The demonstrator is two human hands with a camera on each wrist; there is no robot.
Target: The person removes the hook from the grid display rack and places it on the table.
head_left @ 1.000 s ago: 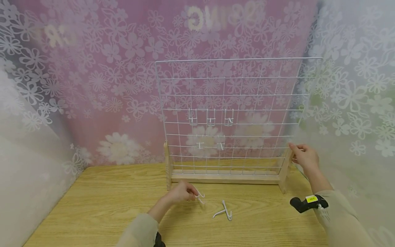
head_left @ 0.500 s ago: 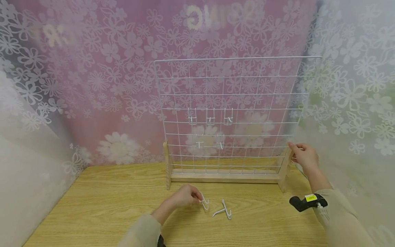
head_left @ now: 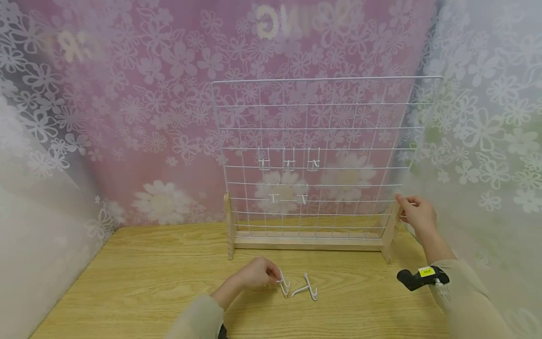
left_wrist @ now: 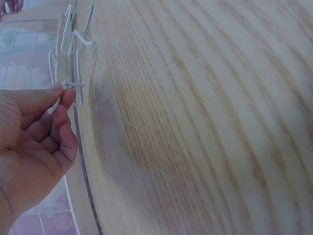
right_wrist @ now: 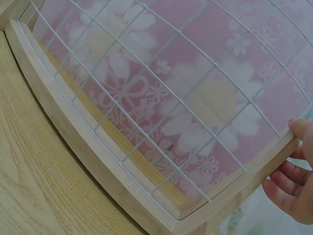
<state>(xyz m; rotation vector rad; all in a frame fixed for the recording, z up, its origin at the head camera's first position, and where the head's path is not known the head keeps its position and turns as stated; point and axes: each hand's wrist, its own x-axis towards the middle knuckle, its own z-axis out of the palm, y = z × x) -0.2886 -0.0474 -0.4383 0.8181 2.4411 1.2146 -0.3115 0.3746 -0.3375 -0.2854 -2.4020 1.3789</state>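
Observation:
My left hand [head_left: 259, 274] pinches a white wire hook [head_left: 284, 284] between thumb and fingertips, low over the table in front of the rack. In the left wrist view the thumb and forefinger close on the prong of this hook [left_wrist: 79, 88]. Just right of it a second white wire hook [head_left: 307, 287] lies on the table. My right hand [head_left: 419, 215] grips the right wooden upright [head_left: 392, 235] of the stand, thumb in front. The white wire grid [head_left: 351, 136] rises from the wooden stand. Several white hooks [head_left: 289, 163] hang on it in two rows.
The wood-grain table [head_left: 152, 282] spreads out around the stand. A flowered pink curtain [head_left: 161, 117] hangs behind, with a pale flowered one [head_left: 487, 155] at the right. The stand's wooden base bar [head_left: 309, 245] runs along behind the loose hook.
My left hand has moved right and slightly nearer with its hook, which now sits close beside the lying hook. The right hand stays on the upright.

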